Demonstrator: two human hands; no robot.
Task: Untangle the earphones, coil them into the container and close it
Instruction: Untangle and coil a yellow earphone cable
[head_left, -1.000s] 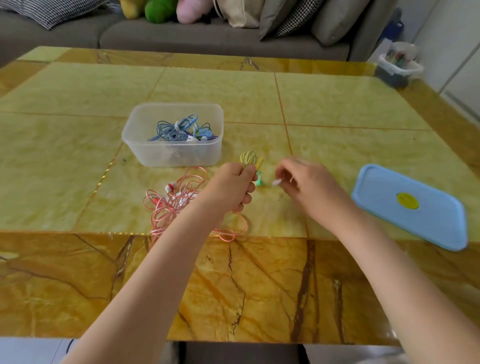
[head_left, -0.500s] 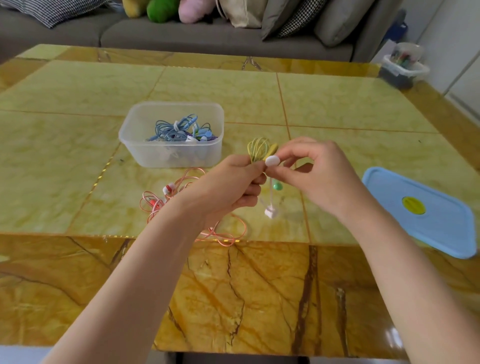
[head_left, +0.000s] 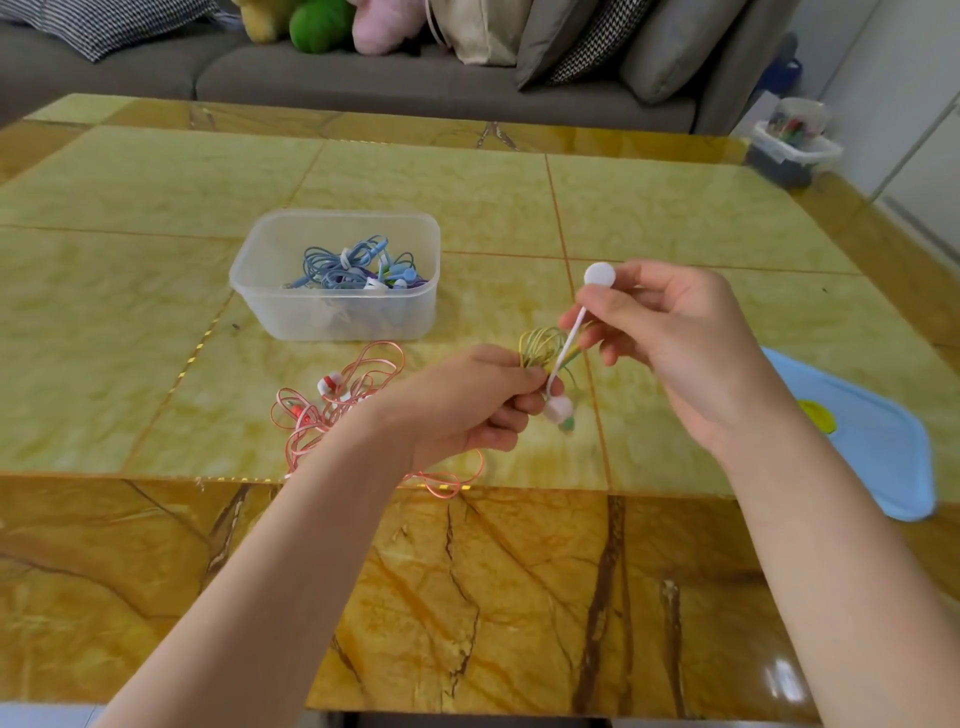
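Left hand (head_left: 467, 405) and right hand (head_left: 680, 338) partly hide yellow earphones (head_left: 540, 345)

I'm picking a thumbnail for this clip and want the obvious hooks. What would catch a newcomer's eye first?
Centre frame, the left hand grips a yellow earphone coil while the right hand pinches a white strap drawn up from it. Behind them, a clear container holds blue earphones; loose pink earphones sprawl beside the left wrist. The blue lid lies at the right edge.

Open tabletop (head_left: 675, 218) beyond the container (head_left: 291, 312); pink earphones (head_left: 358, 384) just beside it.
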